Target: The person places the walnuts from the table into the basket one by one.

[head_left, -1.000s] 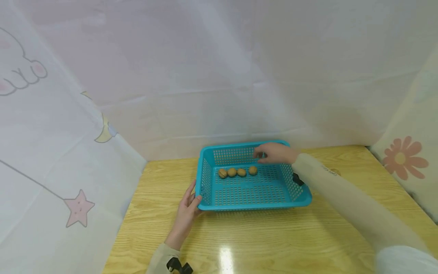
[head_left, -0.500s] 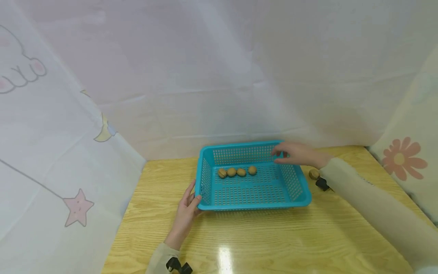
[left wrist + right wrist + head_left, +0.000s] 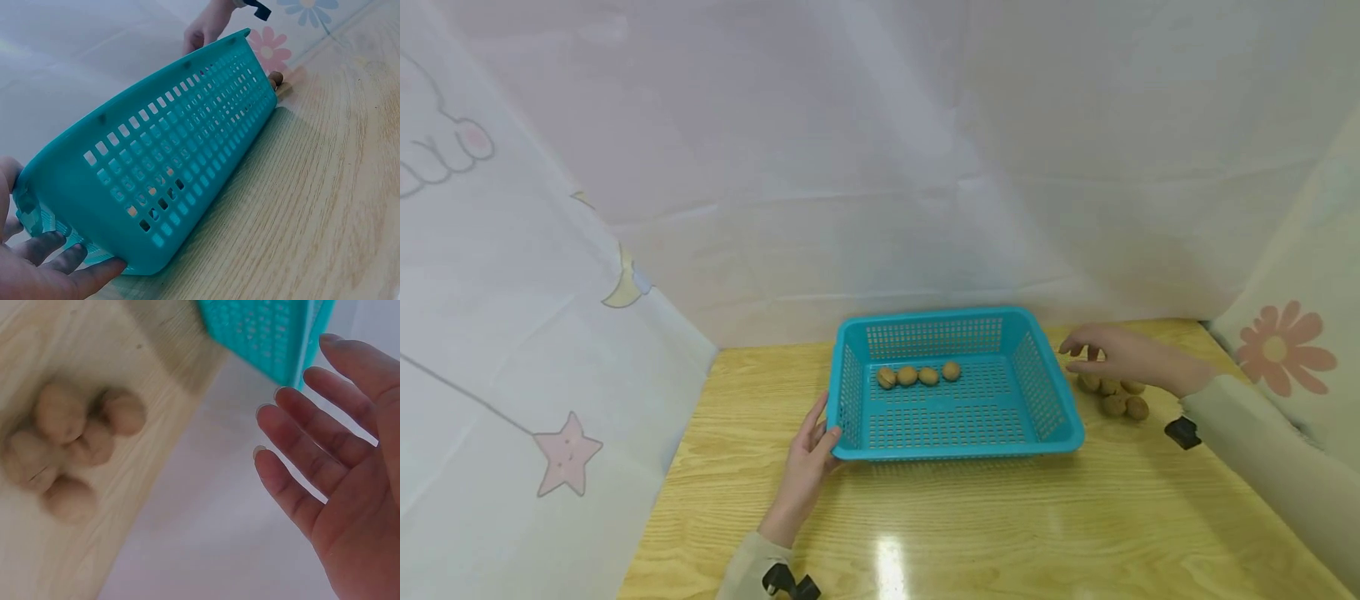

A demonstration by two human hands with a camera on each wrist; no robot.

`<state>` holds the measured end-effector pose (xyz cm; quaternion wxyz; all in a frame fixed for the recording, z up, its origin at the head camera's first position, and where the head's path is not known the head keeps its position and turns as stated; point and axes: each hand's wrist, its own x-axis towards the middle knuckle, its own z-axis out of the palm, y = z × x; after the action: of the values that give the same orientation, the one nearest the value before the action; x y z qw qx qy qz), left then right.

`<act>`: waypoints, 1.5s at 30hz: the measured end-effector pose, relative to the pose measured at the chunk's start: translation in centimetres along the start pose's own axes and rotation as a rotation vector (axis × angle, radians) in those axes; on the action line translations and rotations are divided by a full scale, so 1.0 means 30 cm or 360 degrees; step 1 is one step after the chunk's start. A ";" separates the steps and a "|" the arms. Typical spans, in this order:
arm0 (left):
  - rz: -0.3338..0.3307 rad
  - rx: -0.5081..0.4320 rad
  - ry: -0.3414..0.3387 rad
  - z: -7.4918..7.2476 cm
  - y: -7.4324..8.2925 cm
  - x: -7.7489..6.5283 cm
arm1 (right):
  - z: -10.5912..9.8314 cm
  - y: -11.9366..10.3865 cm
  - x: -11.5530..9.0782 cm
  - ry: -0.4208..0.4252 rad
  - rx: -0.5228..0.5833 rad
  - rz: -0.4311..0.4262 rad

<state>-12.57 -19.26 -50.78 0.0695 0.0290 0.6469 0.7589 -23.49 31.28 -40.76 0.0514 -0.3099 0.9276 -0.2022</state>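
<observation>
A blue plastic basket (image 3: 955,451) with perforated walls stands on the wooden table. Inside it, several walnuts (image 3: 907,376) lie in a row toward the back left. My left hand (image 3: 807,468) grips the basket's left end, thumb over the rim and fingers along the outside; the left wrist view shows those fingers against the basket wall (image 3: 156,156). To the right of the basket, my right hand (image 3: 1122,354) hovers above a loose group of walnuts (image 3: 1113,406), holding nothing. In the right wrist view its fingers are spread and relaxed, apart from the walnuts (image 3: 59,412).
The wooden table (image 3: 970,525) runs back to a pale cloth backdrop (image 3: 850,250). More patterned cloth hangs at the left and right sides, with a pink star (image 3: 569,454) and a pink flower (image 3: 1287,347) printed on it.
My right hand has moved right, from over the basket to above the loose walnuts, which now show more fully. The left hand, basket and walnuts inside stay in place.
</observation>
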 end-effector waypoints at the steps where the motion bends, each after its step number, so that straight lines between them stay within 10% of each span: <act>1: -0.0001 -0.0001 -0.0001 0.000 0.001 0.000 | 0.001 0.011 -0.015 0.0006 -0.0002 0.0010; 28: -0.0015 0.0024 -0.0003 -0.001 0.001 0.004 | 0.144 0.348 -0.223 0.0025 0.0017 0.0406; 45: -0.0002 0.0023 -0.0002 0.000 -0.001 0.001 | 0.162 0.392 -0.247 -0.0036 0.0101 0.0512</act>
<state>-12.61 -19.24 -50.81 0.0702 0.0296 0.6524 0.7540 -23.01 42.57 -50.19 0.1034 -0.1579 0.9577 -0.2170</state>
